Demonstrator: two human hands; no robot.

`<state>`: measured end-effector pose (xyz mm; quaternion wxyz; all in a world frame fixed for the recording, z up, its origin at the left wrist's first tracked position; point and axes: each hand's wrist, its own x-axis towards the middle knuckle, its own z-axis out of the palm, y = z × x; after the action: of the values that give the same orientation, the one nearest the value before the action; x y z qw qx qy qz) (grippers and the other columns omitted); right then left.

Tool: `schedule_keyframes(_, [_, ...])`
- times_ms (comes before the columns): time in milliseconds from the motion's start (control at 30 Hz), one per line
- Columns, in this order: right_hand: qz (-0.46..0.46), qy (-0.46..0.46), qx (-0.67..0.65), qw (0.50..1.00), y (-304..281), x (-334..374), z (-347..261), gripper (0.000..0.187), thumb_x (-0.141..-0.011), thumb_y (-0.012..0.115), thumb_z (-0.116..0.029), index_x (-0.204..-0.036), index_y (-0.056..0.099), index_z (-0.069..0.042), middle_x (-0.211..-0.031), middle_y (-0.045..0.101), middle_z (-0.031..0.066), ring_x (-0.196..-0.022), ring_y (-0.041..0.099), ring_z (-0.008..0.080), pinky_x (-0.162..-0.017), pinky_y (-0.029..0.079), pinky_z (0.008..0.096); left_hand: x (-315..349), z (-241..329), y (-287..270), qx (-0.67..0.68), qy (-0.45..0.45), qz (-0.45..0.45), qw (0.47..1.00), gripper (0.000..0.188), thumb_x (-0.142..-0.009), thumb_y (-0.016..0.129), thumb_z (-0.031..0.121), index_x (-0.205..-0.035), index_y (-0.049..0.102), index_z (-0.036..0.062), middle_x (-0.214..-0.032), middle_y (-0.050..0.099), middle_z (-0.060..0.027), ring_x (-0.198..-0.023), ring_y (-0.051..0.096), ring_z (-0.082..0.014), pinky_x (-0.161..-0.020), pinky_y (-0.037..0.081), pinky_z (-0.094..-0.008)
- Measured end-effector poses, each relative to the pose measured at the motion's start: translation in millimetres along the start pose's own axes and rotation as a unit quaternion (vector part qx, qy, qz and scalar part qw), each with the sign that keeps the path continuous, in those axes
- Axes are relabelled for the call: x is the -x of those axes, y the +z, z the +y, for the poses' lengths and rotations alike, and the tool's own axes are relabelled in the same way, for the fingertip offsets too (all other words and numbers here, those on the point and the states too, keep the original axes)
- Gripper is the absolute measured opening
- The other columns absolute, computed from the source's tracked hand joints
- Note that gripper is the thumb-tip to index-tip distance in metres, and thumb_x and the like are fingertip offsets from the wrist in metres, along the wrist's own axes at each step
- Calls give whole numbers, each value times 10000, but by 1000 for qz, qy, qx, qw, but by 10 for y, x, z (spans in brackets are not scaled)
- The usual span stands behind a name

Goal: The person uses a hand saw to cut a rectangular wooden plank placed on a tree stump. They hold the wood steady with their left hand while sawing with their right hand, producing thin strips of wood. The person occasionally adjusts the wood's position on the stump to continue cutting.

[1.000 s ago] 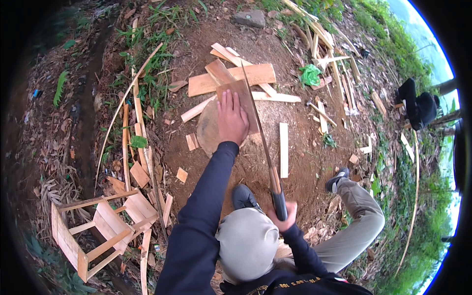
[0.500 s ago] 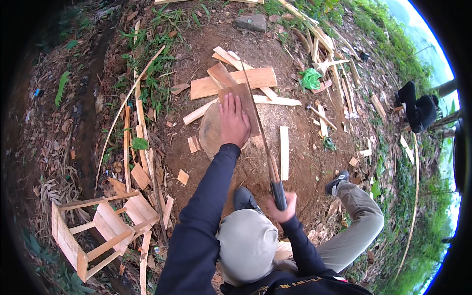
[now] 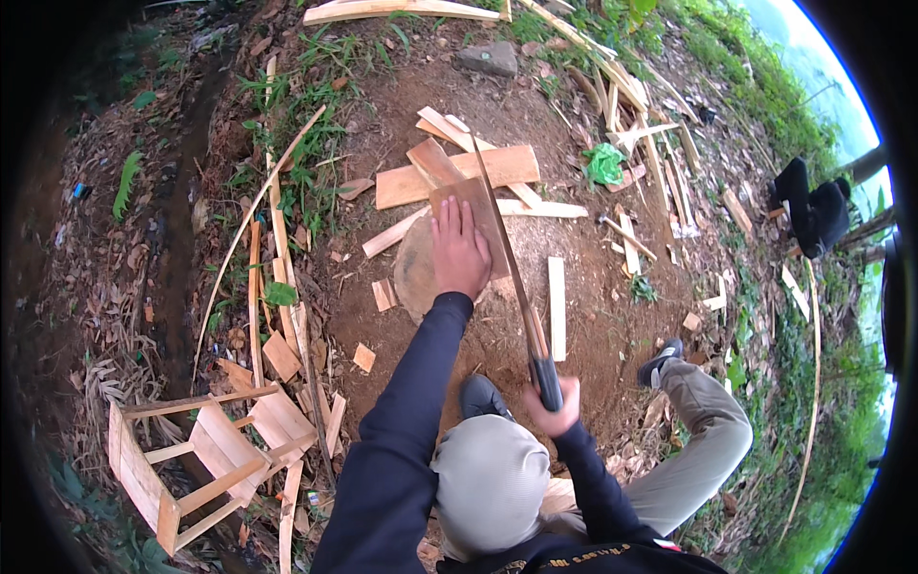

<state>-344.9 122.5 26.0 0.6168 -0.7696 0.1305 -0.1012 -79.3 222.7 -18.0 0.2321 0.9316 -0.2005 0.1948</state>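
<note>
My left hand (image 3: 461,251) lies flat on a brown board (image 3: 490,225), fingers stretched out. The board rests on a round wooden chopping block (image 3: 414,268), its far end over other planks. In my right hand (image 3: 555,409) is the black handle of a long machete (image 3: 519,292), gripped near my body. Its dark blade points away from me along the board's right edge. Whether the blade touches that edge, I cannot tell. Beyond the block, a wide plank (image 3: 507,165) lies across several narrower pieces.
A narrow pale strip (image 3: 557,308) lies right of the block. Farther right are a hammer (image 3: 626,237), a green plastic bag (image 3: 603,165) and a wood pile (image 3: 660,163). A wooden frame with slats (image 3: 206,450) lies at lower left. My shoe (image 3: 483,397) is close to the block.
The whole view has shifted slightly, so things sit a little lower. The machete's blade shows a bit broader beside the board. My left hand stays on the board.
</note>
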Motion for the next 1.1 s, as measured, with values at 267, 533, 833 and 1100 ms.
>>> schedule_keyframes(267, [-5, 1, -23, 1000, -36, -172, -31, 284, -758, 701, -40, -560, 498, -41, -487, 472, 10, -462, 460, 54, -444, 376, 275, -18, -10, 8, -11, 2, -3, 1000, 519, -936, 442, 155, -1407, 448, -65, -1492, 390, -257, -1444, 303, -373, -1187, 235, -516])
schedule_keyframes(533, [-8, -5, 5, 1000, -157, 239, 44, 275, -701, 723, -64, -542, 499, -51, -474, 496, 31, -436, 515, 93, -444, 401, 281, -13, 32, 1, -7, 2, -12, 1000, 519, -942, 438, 168, -1407, 452, -63, -1508, 371, -253, -1446, 299, -371, -1186, 237, -514])
schedule_keyframes(833, [-28, -32, 39, 998, -207, 345, 37, 245, -694, 699, -48, -548, 502, -48, -477, 497, 72, -407, 524, 151, -441, 424, 309, -26, 6, 16, -6, 2, -6, 1000, 517, -948, 435, 169, -1410, 450, -62, -1506, 372, -255, -1442, 304, -369, -1189, 227, -514])
schedule_keyframes(1100, [-39, -20, 41, 998, -111, 285, 41, 188, -670, 726, -66, -581, 560, -56, -497, 542, 80, -428, 569, 192, -459, 450, 328, 6, -36, 3, 14, 5, -4, 1000, 517, -934, 448, 141, -1403, 448, -76, -1503, 374, -261, -1447, 287, -386, -1193, 205, -525])
